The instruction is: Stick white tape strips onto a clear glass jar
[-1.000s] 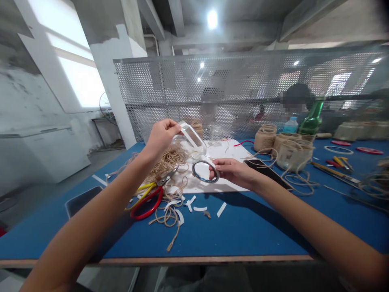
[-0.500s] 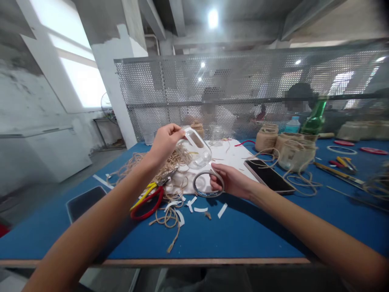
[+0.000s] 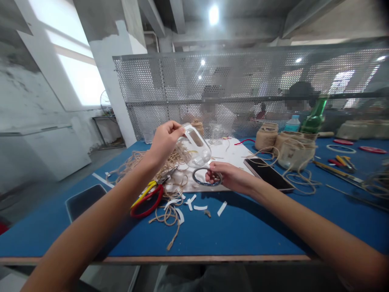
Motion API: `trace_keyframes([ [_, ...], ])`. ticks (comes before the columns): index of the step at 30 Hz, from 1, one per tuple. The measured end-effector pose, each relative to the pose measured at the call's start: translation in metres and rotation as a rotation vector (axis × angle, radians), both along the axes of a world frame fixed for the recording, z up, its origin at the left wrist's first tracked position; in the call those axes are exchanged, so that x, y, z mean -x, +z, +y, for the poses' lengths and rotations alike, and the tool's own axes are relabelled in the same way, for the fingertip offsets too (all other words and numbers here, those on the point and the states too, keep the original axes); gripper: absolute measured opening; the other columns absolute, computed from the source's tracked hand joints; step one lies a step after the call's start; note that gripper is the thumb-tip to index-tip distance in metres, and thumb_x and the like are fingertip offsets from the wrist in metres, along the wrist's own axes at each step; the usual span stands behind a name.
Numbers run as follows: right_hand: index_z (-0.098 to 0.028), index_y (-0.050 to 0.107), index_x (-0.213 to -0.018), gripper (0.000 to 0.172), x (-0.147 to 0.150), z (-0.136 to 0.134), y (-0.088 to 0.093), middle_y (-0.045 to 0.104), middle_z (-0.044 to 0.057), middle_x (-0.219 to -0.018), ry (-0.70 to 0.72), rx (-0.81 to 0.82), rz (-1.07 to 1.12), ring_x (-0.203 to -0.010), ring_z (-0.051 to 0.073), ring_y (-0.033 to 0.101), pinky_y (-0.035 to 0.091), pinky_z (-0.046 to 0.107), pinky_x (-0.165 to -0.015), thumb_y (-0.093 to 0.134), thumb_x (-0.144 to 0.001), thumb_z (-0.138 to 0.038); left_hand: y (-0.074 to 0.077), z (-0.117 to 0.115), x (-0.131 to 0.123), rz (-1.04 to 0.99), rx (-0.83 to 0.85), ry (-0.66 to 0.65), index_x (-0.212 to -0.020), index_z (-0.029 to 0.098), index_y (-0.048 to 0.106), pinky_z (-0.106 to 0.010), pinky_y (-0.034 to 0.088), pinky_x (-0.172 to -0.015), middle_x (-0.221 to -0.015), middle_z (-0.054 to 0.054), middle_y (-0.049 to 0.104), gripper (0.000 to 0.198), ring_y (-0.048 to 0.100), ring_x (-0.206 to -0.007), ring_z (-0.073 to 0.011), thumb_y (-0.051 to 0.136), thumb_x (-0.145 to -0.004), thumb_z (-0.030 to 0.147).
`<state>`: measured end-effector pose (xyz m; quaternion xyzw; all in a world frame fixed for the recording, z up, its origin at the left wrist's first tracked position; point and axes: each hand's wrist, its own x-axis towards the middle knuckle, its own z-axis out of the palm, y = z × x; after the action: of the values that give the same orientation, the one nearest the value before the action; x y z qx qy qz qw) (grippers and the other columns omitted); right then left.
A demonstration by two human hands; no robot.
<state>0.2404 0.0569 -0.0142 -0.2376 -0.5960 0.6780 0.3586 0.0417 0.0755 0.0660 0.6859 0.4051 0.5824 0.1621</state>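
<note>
Two grips are occupied: the left hand [image 3: 165,142] clenches a clear glass jar [image 3: 194,146], tilted above the blue desk [image 3: 243,227], seemingly held clear of the loose jute twine [image 3: 136,160]. The right hand [image 3: 227,176] grasps a roll of tape [image 3: 199,182] by its rim, just below the jar, over a white paper sheet [image 3: 234,170], apparently kept within easy reach of the jar.

Worktop [image 3: 243,231] beneath everything. Glass jar [image 3: 196,147] in the left hand [image 3: 165,142], above a sheet [image 3: 234,158]; tape roll [image 3: 199,182] in the right hand [image 3: 229,176], over the sheet's near part. Left of the sheet, jute twine [image 3: 136,162] and shears [image 3: 147,201]; in front, paper strips [image 3: 221,208]. Further right, a smartphone [image 3: 267,179], with twine-wrapped jars [image 3: 296,154] behind it. Along the far side, a perforated metal screen [image 3: 243,81].
</note>
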Motion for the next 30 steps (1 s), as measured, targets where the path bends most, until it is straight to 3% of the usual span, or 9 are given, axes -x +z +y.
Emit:
trace_keyframes([
  [5, -0.014, 0.051, -0.072, 0.012, -0.006, 0.001, 0.001, 0.062, 0.007, -0.072, 0.024, -0.045, -0.025, -0.067, 0.012, 0.053, 0.035, 0.025, -0.068, 0.05, -0.081, -0.022, 0.0, -0.006, -0.005, 0.034, -0.035, 0.043, -0.066, 0.014, 0.056, -0.023, 0.034, -0.055, -0.061, 0.001, 0.053, 0.011, 0.046, -0.058, -0.0097, 0.055, -0.073, 0.023],
  [11, -0.013, 0.051, -0.068, 0.01, -0.006, 0.001, 0.004, 0.062, 0.006, -0.069, 0.051, 0.051, -0.039, -0.062, 0.011, 0.05, 0.034, 0.024, -0.062, 0.048, -0.077, -0.018, -0.001, -0.01, -0.009, 0.048, -0.052, 0.032, -0.068, 0.014, 0.055, -0.023, 0.036, -0.057, -0.065, 0.0, 0.054, 0.011, 0.047, -0.061, -0.0104, 0.053, -0.074, 0.023],
  [16, -0.016, 0.046, -0.062, 0.015, -0.001, -0.002, 0.004, 0.045, -0.001, -0.044, 0.031, 0.173, -0.003, -0.046, 0.011, 0.038, 0.033, 0.026, -0.058, 0.038, -0.074, -0.018, -0.008, -0.009, -0.012, 0.068, -0.088, 0.021, -0.07, 0.015, 0.056, -0.024, 0.038, -0.06, -0.068, 0.0, 0.055, 0.011, 0.048, -0.063, -0.0108, 0.052, -0.076, 0.023],
  [22, -0.016, 0.049, -0.065, 0.02, 0.002, 0.0, 0.0, 0.034, -0.006, -0.041, -0.064, -0.019, -0.096, -0.043, 0.009, 0.027, 0.026, 0.024, -0.051, 0.035, -0.079, -0.022, -0.01, -0.01, -0.012, 0.075, -0.09, 0.024, -0.071, 0.016, 0.056, -0.024, 0.038, -0.061, -0.07, 0.0, 0.055, 0.011, 0.048, -0.065, -0.0113, 0.052, -0.077, 0.025],
  [30, -0.017, 0.05, -0.06, 0.02, 0.008, 0.001, -0.005, 0.031, -0.005, -0.045, -0.353, -0.228, -0.276, -0.046, 0.009, 0.026, 0.019, 0.025, -0.048, 0.04, -0.076, -0.025, -0.013, -0.013, -0.012, 0.093, -0.086, 0.033, -0.071, 0.016, 0.054, -0.025, 0.038, -0.062, -0.069, 0.0, 0.055, 0.011, 0.048, -0.066, -0.0119, 0.052, -0.076, 0.025],
])
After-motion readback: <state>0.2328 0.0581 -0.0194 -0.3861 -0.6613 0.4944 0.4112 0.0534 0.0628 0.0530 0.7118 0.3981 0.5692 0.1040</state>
